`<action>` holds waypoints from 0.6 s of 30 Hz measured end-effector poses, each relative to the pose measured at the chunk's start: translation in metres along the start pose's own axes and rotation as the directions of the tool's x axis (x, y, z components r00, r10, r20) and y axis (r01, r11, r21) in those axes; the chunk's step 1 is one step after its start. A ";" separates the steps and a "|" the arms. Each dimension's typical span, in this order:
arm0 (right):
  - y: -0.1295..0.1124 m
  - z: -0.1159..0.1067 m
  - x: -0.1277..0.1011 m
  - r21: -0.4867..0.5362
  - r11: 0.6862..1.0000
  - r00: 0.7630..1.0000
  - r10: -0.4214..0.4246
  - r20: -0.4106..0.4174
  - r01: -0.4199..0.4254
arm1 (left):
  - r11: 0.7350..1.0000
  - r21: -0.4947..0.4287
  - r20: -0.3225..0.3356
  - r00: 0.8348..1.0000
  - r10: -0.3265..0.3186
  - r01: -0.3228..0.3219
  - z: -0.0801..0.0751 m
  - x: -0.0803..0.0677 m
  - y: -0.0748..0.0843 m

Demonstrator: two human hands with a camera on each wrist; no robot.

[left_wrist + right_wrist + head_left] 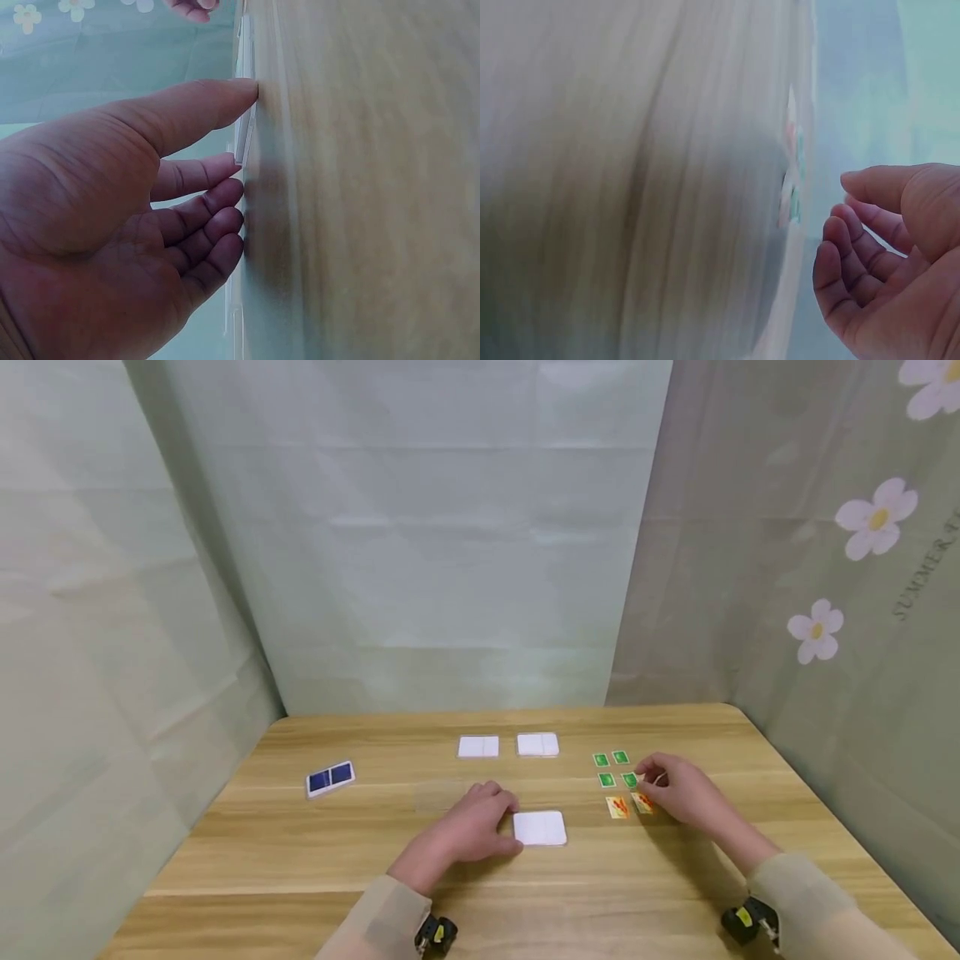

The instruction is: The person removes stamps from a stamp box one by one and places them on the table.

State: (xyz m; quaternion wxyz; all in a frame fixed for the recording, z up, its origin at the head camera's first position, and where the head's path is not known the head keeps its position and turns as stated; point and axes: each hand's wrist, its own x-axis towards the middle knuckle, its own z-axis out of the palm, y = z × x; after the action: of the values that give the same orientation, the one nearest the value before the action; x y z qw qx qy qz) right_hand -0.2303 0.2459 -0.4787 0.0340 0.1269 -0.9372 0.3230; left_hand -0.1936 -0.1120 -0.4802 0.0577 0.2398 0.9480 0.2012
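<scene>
My left hand (472, 827) rests on the table at the left end of a white rounded card (540, 828). Its thumb touches the near edge and its index finger the far left corner; in the left wrist view the card (244, 135) lies between them, the other fingers loosely bent. My right hand (684, 793) hovers over small square pieces, its thumb and index tips close together with nothing visible between them. Beneath are several green squares (607, 780) with white borders and two orange picture pieces; one orange piece (617, 807) lies left of the other, nearest the hand.
Two white cards lie farther back, a left one (478, 747) and a right one (537, 744). A card with two dark blue panels (330, 778) lies at the left. A faint clear sheet (437, 795) is beyond my left hand. Cloth curtains (420, 568) enclose the wooden table (300, 860).
</scene>
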 end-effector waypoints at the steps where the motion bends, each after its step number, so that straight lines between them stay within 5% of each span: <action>1: -0.002 0.000 0.000 0.006 1.000 1.000 -0.010 0.006 0.010 | 1.000 -0.001 0.000 1.000 0.002 -0.002 0.000 0.001 0.000; 9: -0.023 0.013 0.001 0.078 0.994 0.997 -0.080 0.023 0.078 | 1.000 -0.001 0.005 1.000 -0.002 0.002 0.002 0.001 -0.002; 18: -0.041 0.035 0.000 0.170 0.973 0.975 -0.177 0.131 0.154 | 1.000 0.006 0.010 1.000 -0.003 0.003 0.002 0.002 -0.001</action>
State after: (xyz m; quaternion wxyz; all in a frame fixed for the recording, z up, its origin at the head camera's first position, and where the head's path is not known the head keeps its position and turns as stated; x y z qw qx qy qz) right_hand -0.2188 0.1932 -0.4821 -0.0175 0.2301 -0.8947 0.3824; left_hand -0.1950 -0.1108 -0.4824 0.0619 0.2393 0.9488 0.1969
